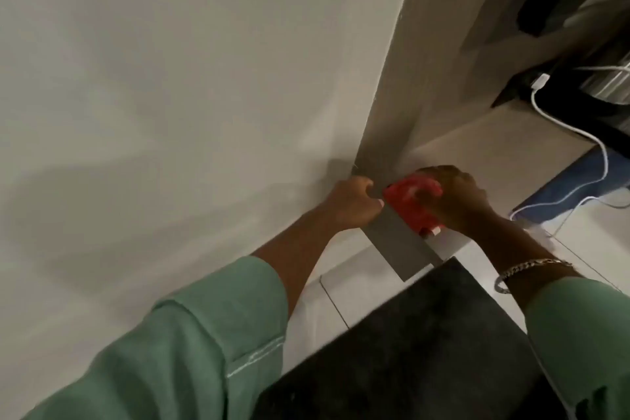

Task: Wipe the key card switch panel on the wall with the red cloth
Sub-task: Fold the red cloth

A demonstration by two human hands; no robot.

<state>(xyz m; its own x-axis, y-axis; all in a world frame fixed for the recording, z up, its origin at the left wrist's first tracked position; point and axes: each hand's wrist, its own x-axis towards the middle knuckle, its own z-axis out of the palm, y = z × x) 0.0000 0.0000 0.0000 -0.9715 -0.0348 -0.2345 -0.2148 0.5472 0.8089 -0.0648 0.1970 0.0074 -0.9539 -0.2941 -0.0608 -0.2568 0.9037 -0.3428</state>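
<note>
The right hand [456,198] presses the red cloth [414,201], bunched in closed fingers, against the wall corner [381,133]; the panel itself is hidden beneath it. The left hand [354,203], fingers curled, braces the edge. Recommended: short, firm strokes, light pressure.

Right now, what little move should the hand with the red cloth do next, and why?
Probably slide the red cloth further along the grey wall edge. The right hand presses the cloth there, while the left hand is curled against the wall corner beside it. I cannot make out the key card switch panel itself; it may be hidden under the cloth.
</note>
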